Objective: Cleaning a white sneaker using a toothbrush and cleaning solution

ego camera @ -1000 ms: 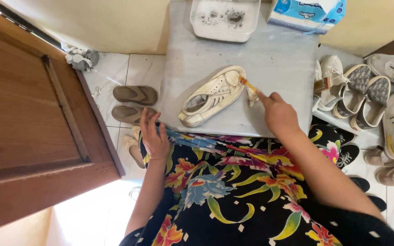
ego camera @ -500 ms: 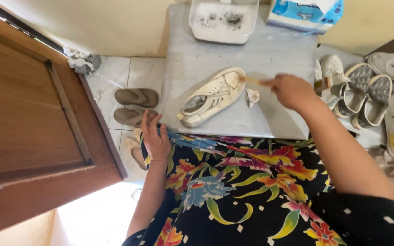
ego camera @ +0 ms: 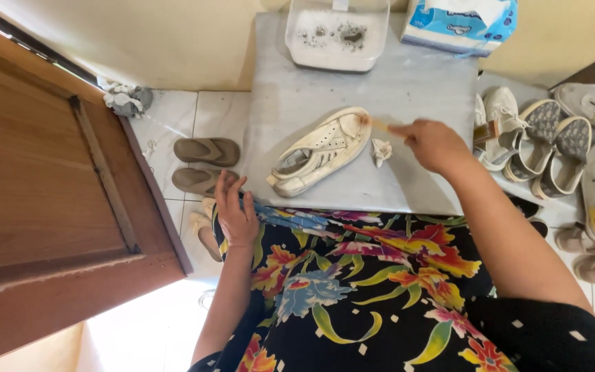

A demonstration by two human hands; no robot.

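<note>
A white shoe (ego camera: 319,151) lies on the grey table (ego camera: 408,89). The right hand (ego camera: 432,143) holds a thin stick (ego camera: 380,125) to its toe, a crumpled tissue (ego camera: 381,151) just beside. The left hand (ego camera: 234,212) rests at the table's near left corner.

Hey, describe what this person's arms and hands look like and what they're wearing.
Both arms are bare from hand to past the elbow, with no sleeves reaching the forearms. The left hand and the right hand wear no gloves; no rings, watch or bracelets can be made out. A black garment with a large bright floral print in red, yellow, blue and green covers the body and lap.
</note>
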